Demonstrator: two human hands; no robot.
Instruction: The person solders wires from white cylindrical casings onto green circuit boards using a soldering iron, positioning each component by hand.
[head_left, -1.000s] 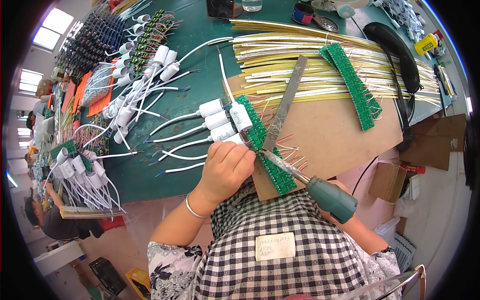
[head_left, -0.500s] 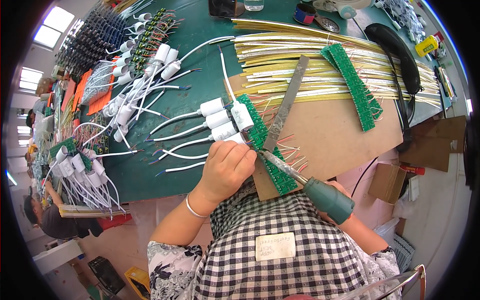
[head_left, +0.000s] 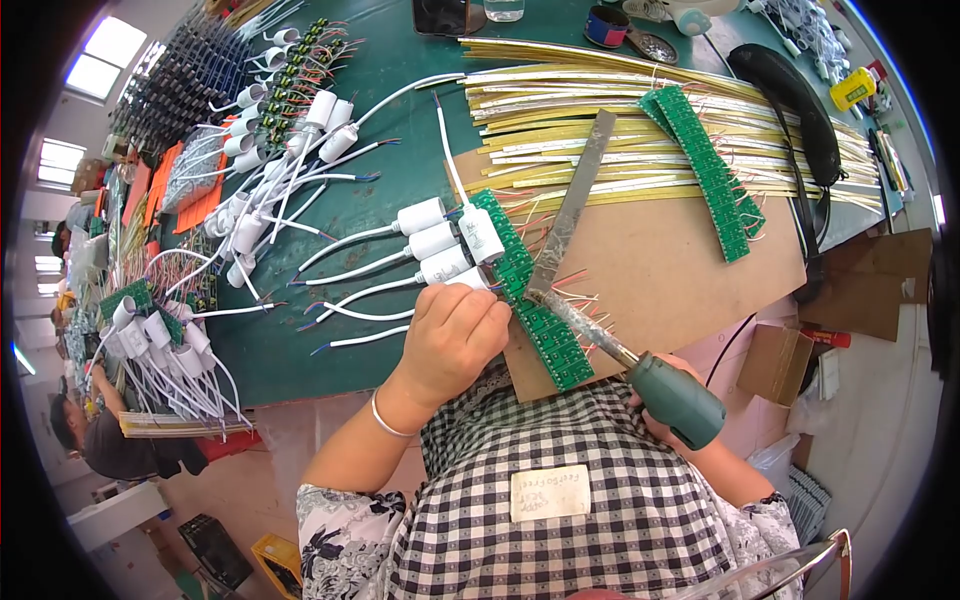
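Observation:
My left hand point(head_left: 455, 332) is closed, its fingertips pinching a white cylindrical cable housing point(head_left: 470, 278) at the left edge of a green circuit board panel point(head_left: 515, 262). The fingers hide part of that housing. My right hand point(head_left: 656, 426) is wrapped round the green handle of a soldering iron point(head_left: 676, 400) and mostly hidden behind it. The iron's tip is over the panel's right edge, by the lower end of a flat grey metal bar point(head_left: 572, 205). Further white housings point(head_left: 433, 240) with cables lie along the panel's left side. One more housing point(head_left: 481, 235) rests on its upper part.
A brown board point(head_left: 690, 290) lies under the panel. Beyond it are long yellow-white strips point(head_left: 560, 130), more green panels point(head_left: 705, 165) and a black pouch point(head_left: 790, 110). White cabled housings point(head_left: 250, 225) are heaped at left. A person point(head_left: 110, 430) sits at far left.
The soldering iron has shifted right, its tip moving from the wire ends near my left fingers toward the metal bar's lower end. My left hand has stayed nearly still.

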